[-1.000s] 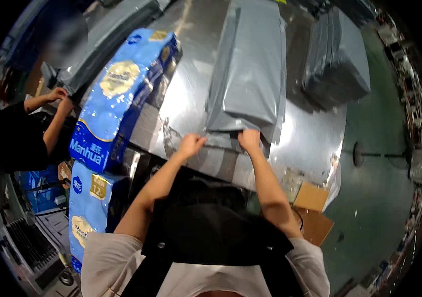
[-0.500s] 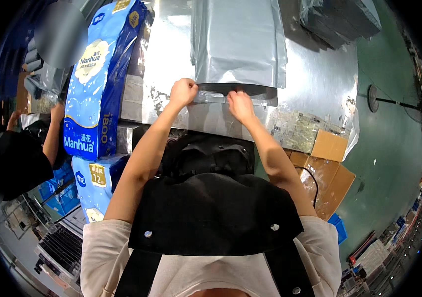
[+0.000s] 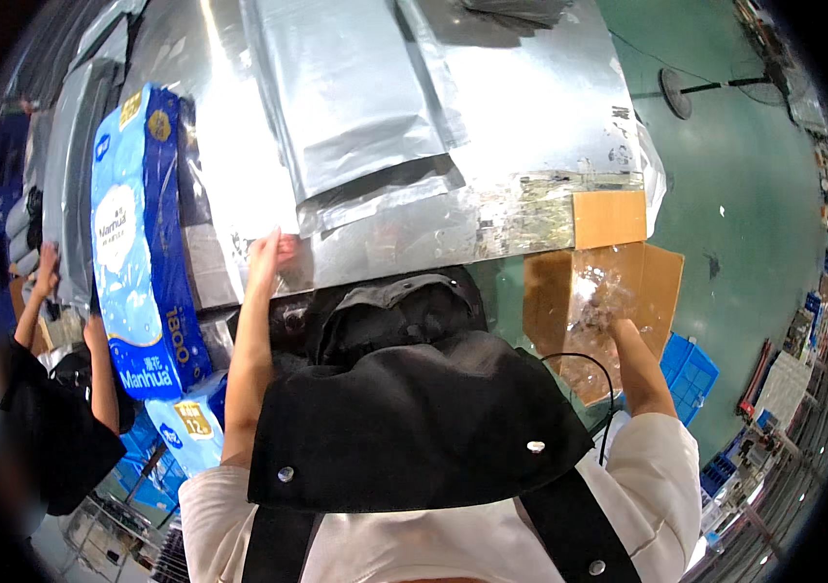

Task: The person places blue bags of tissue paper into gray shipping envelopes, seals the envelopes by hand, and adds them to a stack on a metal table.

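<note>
The gray bag [image 3: 351, 107] lies flat on the shiny metal surface [image 3: 540, 107], in front of the person. Its near end shows a dark strip, with a see-through strip next to it. The left hand [image 3: 269, 255] is at the near edge of the surface, just beside the bag's near left corner. Its fingers are bent, but I cannot tell if this grip pinches anything. The right hand [image 3: 620, 332] is down in the box [image 3: 655, 296], at the clear plastic [image 3: 600, 291]. Its fingertips are hard to see, so I cannot tell if that grip is spread or pinching. The brown box is by the near right side of the surface. A tall blue pack [image 3: 124, 233] stands on the left, with another blue pack [image 3: 202, 426] near its bottom end. Farther left, a co-worker [image 3: 64, 418] in black reaches out both arms. A blue crate [image 3: 691, 374] sits on the green floor [image 3: 734, 223].
</note>
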Available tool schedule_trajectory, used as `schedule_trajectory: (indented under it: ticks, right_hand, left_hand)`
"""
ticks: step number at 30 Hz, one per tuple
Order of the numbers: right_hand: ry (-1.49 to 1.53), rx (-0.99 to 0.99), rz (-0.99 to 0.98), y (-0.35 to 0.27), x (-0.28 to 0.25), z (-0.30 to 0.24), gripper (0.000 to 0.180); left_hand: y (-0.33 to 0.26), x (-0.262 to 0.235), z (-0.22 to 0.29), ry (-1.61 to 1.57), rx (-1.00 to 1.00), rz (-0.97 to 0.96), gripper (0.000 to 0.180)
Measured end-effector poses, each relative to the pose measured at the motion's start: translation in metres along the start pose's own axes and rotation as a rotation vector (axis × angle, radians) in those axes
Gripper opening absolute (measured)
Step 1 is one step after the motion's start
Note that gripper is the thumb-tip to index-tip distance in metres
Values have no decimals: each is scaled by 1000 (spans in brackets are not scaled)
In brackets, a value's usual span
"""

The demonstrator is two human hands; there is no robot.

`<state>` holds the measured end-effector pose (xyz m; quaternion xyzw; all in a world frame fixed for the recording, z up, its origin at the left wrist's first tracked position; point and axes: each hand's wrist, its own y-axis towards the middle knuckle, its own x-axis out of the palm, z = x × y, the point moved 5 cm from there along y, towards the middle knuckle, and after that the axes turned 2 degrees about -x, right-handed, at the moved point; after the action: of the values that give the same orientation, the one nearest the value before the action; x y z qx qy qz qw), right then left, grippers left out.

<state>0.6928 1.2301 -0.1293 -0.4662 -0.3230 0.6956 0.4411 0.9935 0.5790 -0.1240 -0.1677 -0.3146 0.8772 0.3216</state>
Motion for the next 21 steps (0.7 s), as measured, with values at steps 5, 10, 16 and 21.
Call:
schedule_trajectory:
  ticks: [5, 10, 16, 21]
  right_hand:
    - [790, -29, 773, 31, -229, 54, 24]
    - [546, -94, 1448, 70, -446, 102, 48]
    - [201, -423, 1169, 107, -440, 95, 10]
    - [743, -255, 1144, 110, -451, 147, 10]
  left_hand:
    - [-18, -3, 92, 976, 715, 408, 35]
    - [-31, 82, 157, 1773, 1174, 21, 55]
    - [-15, 87, 127, 1619, 1175, -326, 27]
    - [-7, 68, 168, 1272, 977, -270, 22]
